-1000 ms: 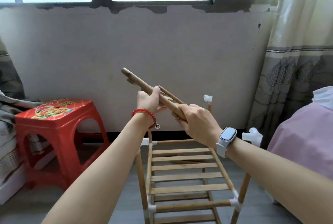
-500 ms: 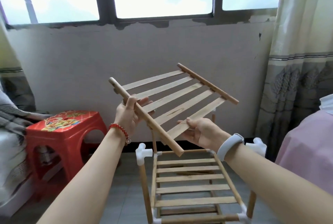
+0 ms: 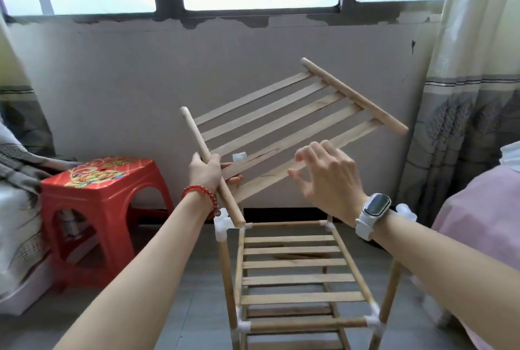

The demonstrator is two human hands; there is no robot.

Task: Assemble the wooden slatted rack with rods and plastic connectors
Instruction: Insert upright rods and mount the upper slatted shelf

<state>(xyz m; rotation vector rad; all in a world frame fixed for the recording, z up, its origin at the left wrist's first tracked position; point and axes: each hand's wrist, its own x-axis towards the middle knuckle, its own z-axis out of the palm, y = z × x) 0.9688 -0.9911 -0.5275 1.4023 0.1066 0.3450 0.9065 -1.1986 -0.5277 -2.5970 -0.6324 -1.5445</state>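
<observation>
A loose slatted shelf panel (image 3: 281, 121), several flat slats between two round rods, hangs tilted in the air above the rack. My left hand (image 3: 206, 171) grips its near rod. My right hand (image 3: 326, 178) floats just below the panel's lowest slat with fingers spread, holding nothing. The partly built wooden rack (image 3: 298, 279) stands on the floor below, with slatted shelves and white plastic connectors. One connector (image 3: 223, 224) tops the near-left post, right under the rod's lower end. Another connector (image 3: 405, 212) shows behind my right wrist.
A red plastic stool (image 3: 107, 181) stands left of the rack. A pink-covered bed (image 3: 484, 223) edges in from the right and a grey patterned curtain (image 3: 464, 130) hangs behind it. Grey bedding lies at far left. A wall with windows is straight ahead.
The panel swung from edge-on to face-on and its far rod rose to the right. My right hand let go of the lowest slat and opened. The view tilted up slightly.
</observation>
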